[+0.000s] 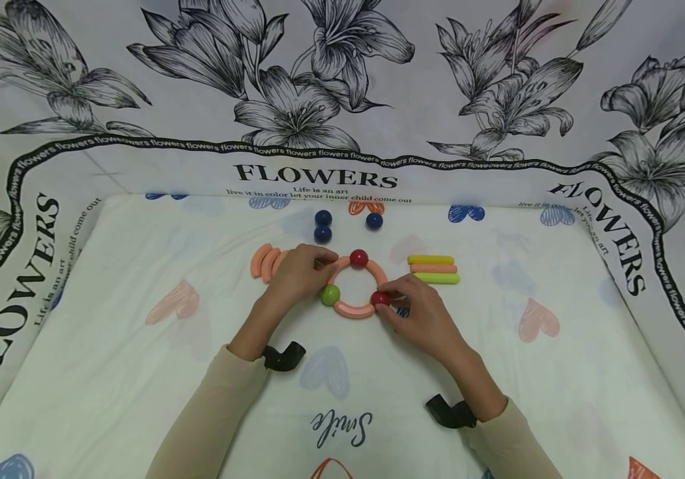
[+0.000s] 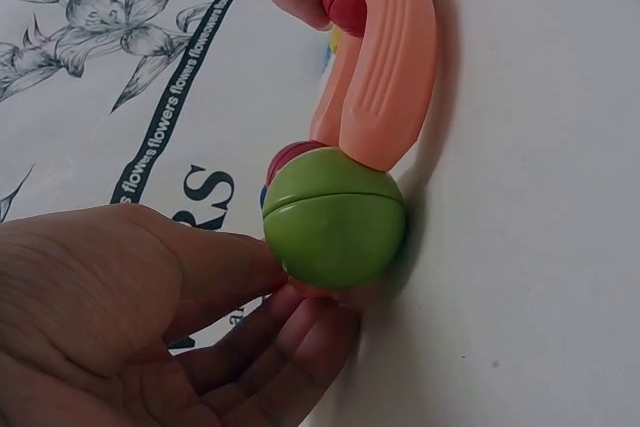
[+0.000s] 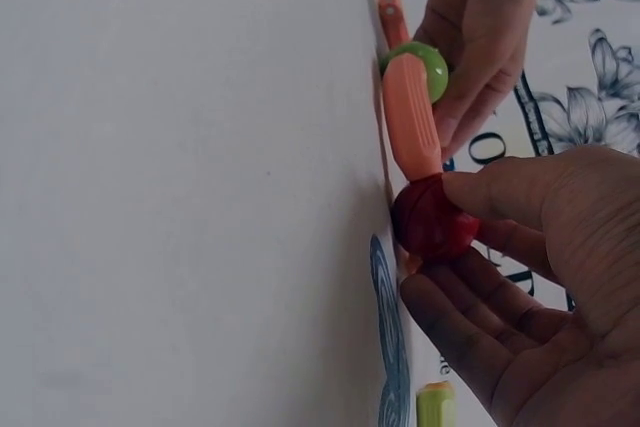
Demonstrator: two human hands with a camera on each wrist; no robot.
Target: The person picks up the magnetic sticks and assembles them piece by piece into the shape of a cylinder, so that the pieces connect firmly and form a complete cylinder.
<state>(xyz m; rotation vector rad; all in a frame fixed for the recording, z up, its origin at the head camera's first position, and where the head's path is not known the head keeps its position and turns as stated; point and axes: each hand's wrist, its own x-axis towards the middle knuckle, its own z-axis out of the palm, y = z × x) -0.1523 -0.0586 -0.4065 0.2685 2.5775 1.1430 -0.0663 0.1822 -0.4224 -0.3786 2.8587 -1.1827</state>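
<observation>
One ring (image 1: 379, 271), built of three balls (image 1: 358, 258) alternating with three curved salmon rods (image 1: 354, 311), lies on the white cloth (image 1: 109, 346) between the two hands. The left hand (image 1: 300, 273) pinches the upper-left rod (image 1: 341, 264) between thumb and fingers, just beside the green ball (image 1: 330, 295), while the right hand (image 1: 423, 313) grips the lower-right red ball (image 1: 380, 299) between thumb and fingertips. Loose curved rods (image 1: 261, 259) lie beside the left hand, three straight rods (image 1: 434, 269) lie right of the ring, and three dark blue balls (image 1: 374, 221) lie beyond it, two of them adjacent.
</observation>
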